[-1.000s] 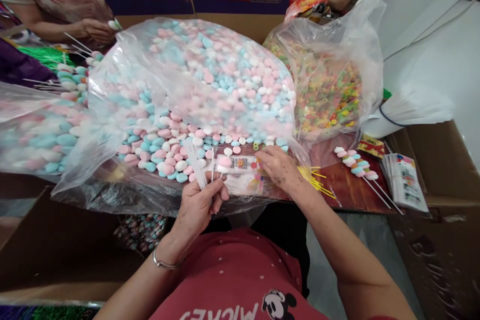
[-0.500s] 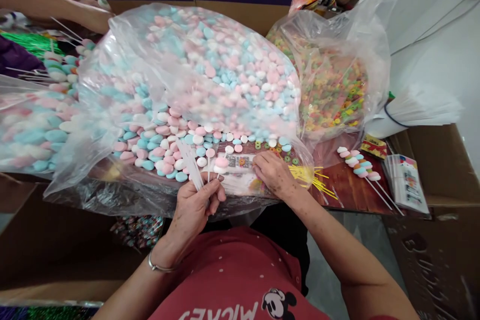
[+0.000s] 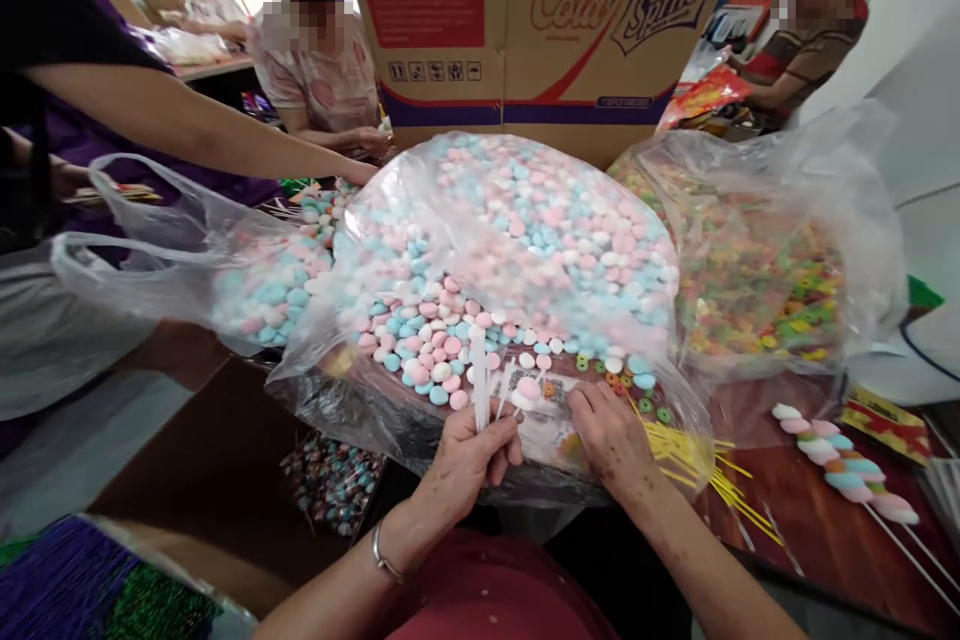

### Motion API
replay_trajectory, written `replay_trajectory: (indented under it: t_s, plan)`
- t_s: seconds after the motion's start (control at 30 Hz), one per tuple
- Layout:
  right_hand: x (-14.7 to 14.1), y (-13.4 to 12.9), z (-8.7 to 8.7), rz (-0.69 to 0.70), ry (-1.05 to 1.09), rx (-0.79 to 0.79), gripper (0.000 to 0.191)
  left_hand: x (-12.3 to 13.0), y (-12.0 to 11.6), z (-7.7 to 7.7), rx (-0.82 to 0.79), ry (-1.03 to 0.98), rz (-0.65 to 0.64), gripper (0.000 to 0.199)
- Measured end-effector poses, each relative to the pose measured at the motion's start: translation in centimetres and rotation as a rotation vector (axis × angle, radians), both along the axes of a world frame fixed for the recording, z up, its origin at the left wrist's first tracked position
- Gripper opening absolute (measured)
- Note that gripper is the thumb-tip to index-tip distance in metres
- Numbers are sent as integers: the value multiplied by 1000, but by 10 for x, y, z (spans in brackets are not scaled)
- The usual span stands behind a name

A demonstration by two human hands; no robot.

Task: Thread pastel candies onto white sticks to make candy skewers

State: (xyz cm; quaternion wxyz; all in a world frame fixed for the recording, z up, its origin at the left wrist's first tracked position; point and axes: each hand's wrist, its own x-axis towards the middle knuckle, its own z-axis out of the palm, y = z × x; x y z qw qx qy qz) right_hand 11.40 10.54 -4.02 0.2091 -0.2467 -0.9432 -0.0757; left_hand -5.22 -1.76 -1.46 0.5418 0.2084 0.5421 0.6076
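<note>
My left hand is closed round a bundle of white sticks that point up from the fist. A stick with a pink and a white candy on its end leans out from its fingers. To the right, my right hand lies with bent fingers on a stack of printed clear packets; whether the fingertips pinch anything is hidden. Pink, blue and white candies spill from a large clear bag just beyond. Small ring candies and yellow ties lie right of my right hand.
Two candy skewers lie on the red-brown table at right. Behind stand a bag of ring candies and a large carton. A person's arm reaches in from the left. An open box stands lower left.
The view has tilted up and turned left, showing more of the carton and other people. My left hand still holds the sticks, and my right hand remains at the packets.
</note>
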Motion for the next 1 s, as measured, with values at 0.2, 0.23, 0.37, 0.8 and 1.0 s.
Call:
replay_trajectory:
  t_s: [0.2, 0.23, 0.37, 0.8, 1.0]
  plan:
    - [-7, 0, 11, -182, 577, -688, 8, -5, -3, -3, 12, 229, -129, 29]
    - [-9, -2, 16, -216, 739, -919, 9, -5, -3, -4, 7, 301, -141, 29]
    - [-18, -8, 28, -262, 1231, -1585, 20, -3, -1, -5, 8, 476, -185, 30]
    - [-27, -20, 13, -151, 1323, -1483, 13, 5, 3, -3, -35, 520, -180, 27]
    - [-20, -27, 1, -96, 982, -863, 13, 4, 0, -9, -30, 526, -218, 29]
